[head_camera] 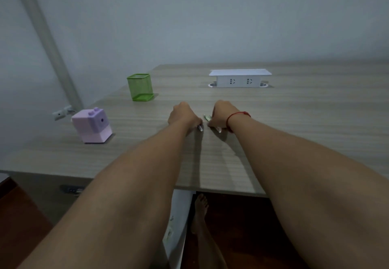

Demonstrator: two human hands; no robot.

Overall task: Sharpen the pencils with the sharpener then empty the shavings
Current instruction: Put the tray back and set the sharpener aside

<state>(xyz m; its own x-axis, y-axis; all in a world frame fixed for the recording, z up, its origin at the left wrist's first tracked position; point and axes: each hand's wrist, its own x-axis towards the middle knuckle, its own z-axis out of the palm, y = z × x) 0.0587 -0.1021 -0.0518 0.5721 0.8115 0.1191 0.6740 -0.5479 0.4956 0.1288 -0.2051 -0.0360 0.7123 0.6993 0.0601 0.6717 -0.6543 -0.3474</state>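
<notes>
A lilac box-shaped pencil sharpener (93,126) stands near the table's left edge. At the middle of the wooden table (294,121), my left hand (182,114) is closed around a pencil whose pale end (200,128) pokes out toward me. My right hand (223,114), with a red string on the wrist, is closed on another pencil; its end (218,130) shows below the palm. A small green-and-white pencil piece (207,117) lies between the two hands. Most of each pencil is hidden by the fingers.
A green mesh pencil cup (140,87) stands at the back left, empty as far as I can see. A white pop-up socket box (240,78) sits at the back centre. A wall closes the far side. My bare foot (201,205) shows below the table's front edge.
</notes>
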